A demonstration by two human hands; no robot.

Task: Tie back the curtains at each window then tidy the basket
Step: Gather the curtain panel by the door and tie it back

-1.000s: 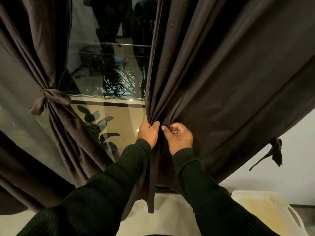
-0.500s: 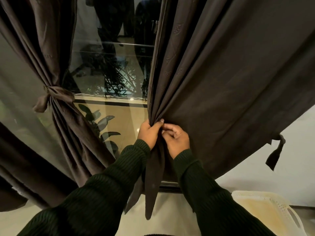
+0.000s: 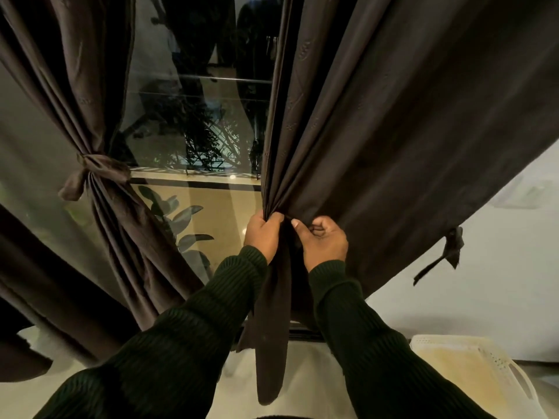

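Right curtain is bunching at window's right edge, our left hand and right hand both pinching its folds; left curtain already tied, basket waiting untidied

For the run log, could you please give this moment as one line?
stage: tying right curtain | left hand: grips gathered folds | right hand: pinches fabric | left curtain: tied | basket: untouched
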